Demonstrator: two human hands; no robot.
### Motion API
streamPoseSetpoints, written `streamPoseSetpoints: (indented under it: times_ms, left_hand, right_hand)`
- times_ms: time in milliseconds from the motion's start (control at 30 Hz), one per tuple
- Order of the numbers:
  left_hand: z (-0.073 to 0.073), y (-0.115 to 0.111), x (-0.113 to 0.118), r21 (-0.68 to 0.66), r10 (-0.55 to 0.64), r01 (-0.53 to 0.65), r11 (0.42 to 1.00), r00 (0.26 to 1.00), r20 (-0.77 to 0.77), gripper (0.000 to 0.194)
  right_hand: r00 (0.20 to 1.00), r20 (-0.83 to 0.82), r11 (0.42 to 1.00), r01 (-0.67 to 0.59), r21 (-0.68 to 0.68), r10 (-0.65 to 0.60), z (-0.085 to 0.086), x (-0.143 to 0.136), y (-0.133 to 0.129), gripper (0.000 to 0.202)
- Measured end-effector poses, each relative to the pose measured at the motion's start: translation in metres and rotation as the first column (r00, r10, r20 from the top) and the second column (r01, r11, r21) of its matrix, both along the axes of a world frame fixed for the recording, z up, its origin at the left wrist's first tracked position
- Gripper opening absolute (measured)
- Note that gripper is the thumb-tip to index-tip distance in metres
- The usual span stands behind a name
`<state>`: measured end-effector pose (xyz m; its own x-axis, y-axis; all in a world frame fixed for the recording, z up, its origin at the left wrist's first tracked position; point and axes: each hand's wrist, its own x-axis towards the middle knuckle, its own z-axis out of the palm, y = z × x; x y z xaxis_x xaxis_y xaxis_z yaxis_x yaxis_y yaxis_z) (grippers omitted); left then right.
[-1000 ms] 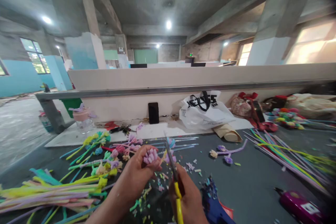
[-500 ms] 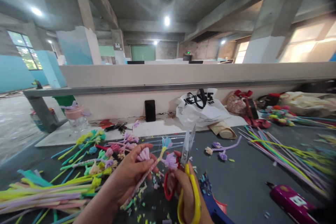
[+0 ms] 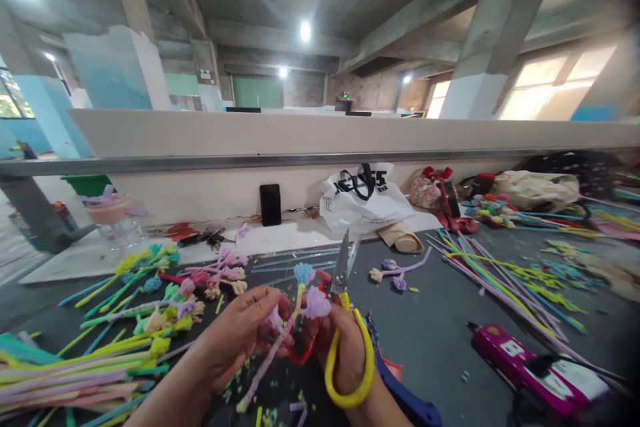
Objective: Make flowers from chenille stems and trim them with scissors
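My left hand (image 3: 243, 323) is closed on a pipe-cleaner flower sprig, its fingers around a lilac bloom at the stem's left. The twisted pink-and-yellow stem (image 3: 273, 357) slants down to the left. Its top bears a blue bloom (image 3: 303, 273), and a lilac bloom (image 3: 317, 303) sits at its right. My right hand (image 3: 345, 350) grips scissors (image 3: 369, 373) with a yellow and a red handle loop; their blades point upward, slightly apart. Fingertips of my right hand are close behind the right lilac bloom, and I cannot tell whether they touch it.
Bundled pipe cleaners (image 3: 75, 373) and finished flowers (image 3: 220, 270) lie left. A three-bloom lilac sprig (image 3: 400, 273), loose pipe cleaners (image 3: 500, 280) and a purple corded tool (image 3: 520, 360) lie right. A blue-handled tool (image 3: 410, 397) is beside my right wrist. A phone (image 3: 271, 205) and white bag (image 3: 365, 200) stand behind.
The view has turned a little right. My hands have drawn closer together around the sprig, and the lower stem now shows clear of my left fingers. The scissors stay in my right hand.
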<state>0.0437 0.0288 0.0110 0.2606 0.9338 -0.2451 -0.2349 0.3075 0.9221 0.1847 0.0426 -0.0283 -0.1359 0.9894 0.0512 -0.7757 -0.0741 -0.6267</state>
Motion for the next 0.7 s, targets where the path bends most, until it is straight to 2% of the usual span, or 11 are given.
streamPoseSetpoints:
  times_ms: [200, 333, 433, 567, 700]
  left_hand:
    - [-0.006, -0.001, 0.0, -0.055, -0.126, 0.128, 0.99, 0.991, 0.04, 0.025]
    - [-0.008, 0.002, -0.004, -0.012, -0.135, 0.137, 0.991, 0.989, 0.067, 0.029]
    - [-0.009, 0.004, -0.008, 0.008, -0.086, 0.086, 0.996, 0.994, 0.06, 0.037]
    - [-0.005, 0.004, -0.009, 0.076, 0.007, -0.008, 0.997, 1.0, 0.009, 0.051]
    - [0.002, 0.003, -0.007, 0.19, 0.107, -0.092, 0.977, 0.992, -0.067, 0.052]
  right_hand:
    - [1.0, -0.019, 0.997, 0.016, -0.081, -0.017, -0.008, -0.001, 0.005, 0.044]
    - [0.999, 0.005, 0.994, 0.038, -0.1, -0.038, -0.014, 0.0, 0.009, 0.038]
    - [0.999, 0.022, 0.995, 0.033, -0.096, -0.031, -0.014, 0.003, 0.01, 0.038]
    - [1.0, 0.009, 0.998, 0.029, -0.062, -0.028, -0.012, 0.006, 0.01, 0.05]
    - [0.993, 0.048, 0.992, 0.114, -0.056, -0.111, -0.012, 0.007, 0.011, 0.057]
